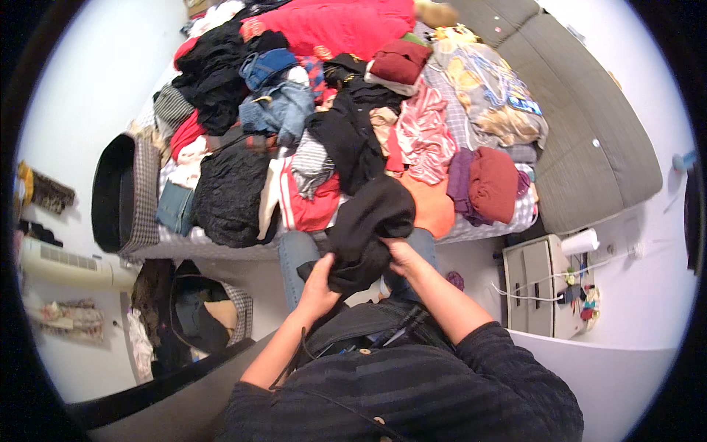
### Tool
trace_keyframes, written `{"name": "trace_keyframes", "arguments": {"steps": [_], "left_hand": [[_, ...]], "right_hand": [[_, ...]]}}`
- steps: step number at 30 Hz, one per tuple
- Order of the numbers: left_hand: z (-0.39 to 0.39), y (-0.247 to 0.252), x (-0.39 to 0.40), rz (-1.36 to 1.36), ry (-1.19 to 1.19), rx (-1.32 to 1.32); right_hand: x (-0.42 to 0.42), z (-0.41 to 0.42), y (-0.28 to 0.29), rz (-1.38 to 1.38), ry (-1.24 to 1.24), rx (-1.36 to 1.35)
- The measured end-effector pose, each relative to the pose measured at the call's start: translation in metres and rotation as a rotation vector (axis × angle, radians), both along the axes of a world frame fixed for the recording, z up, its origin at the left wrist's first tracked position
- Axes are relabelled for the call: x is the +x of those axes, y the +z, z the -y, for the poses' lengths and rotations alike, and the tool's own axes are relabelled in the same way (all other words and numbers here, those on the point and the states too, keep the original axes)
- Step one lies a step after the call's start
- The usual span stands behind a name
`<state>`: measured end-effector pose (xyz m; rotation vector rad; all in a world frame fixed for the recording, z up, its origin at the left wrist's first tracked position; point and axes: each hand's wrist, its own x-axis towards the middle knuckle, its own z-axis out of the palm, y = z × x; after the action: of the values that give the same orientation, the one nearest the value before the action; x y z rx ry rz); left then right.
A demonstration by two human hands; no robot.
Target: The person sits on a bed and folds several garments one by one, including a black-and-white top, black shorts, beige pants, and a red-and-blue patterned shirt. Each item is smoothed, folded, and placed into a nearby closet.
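Note:
A black garment (367, 226) hangs bunched between my two hands, in front of the bed's near edge and above my knees. My left hand (320, 287) grips its lower left side, and my right hand (402, 257) grips its right side. Just beyond it on the bed lie a red garment with white stripes (315, 204), an orange cloth (429, 204) and a black garment (348, 143). A black textured garment (231, 193) lies to the left. At the right are a folded rust-red bundle (493, 185) and a purple cloth (461, 179).
An open checked fabric bin (146, 193) stands at the bed's left corner; another (240, 309), with clothes inside, is on the floor. Jeans (276, 110), a pink satin garment (422, 132) and a red blanket (331, 25) cover the bed. A small drawer cabinet (530, 287) stands right, below a grey headboard (591, 127).

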<state>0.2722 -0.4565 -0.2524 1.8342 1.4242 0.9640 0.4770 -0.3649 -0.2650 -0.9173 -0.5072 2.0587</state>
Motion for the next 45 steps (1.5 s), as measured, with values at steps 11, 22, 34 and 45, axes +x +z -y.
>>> {"name": "trace_keyframes", "arguments": {"steps": [11, 22, 34, 45], "left_hand": [[-0.005, 0.027, -0.004, 0.767, 0.163, -0.339], [-0.050, 0.045, 0.029, 0.410, -0.276, -0.238], [-0.058, -0.045, -0.011, 0.435, 0.044, -0.391], [-0.064, -0.055, -0.023, 0.004, 0.130, -0.160]], "right_hand": [[-0.024, -0.003, 0.066, 0.368, 0.433, 0.533], [0.055, -0.046, 0.073, 0.333, -0.255, 0.387], [0.270, -0.291, 0.105, 0.825, -0.888, 0.604], [0.019, -0.302, 0.012, 1.332, -0.061, 1.428]]}}
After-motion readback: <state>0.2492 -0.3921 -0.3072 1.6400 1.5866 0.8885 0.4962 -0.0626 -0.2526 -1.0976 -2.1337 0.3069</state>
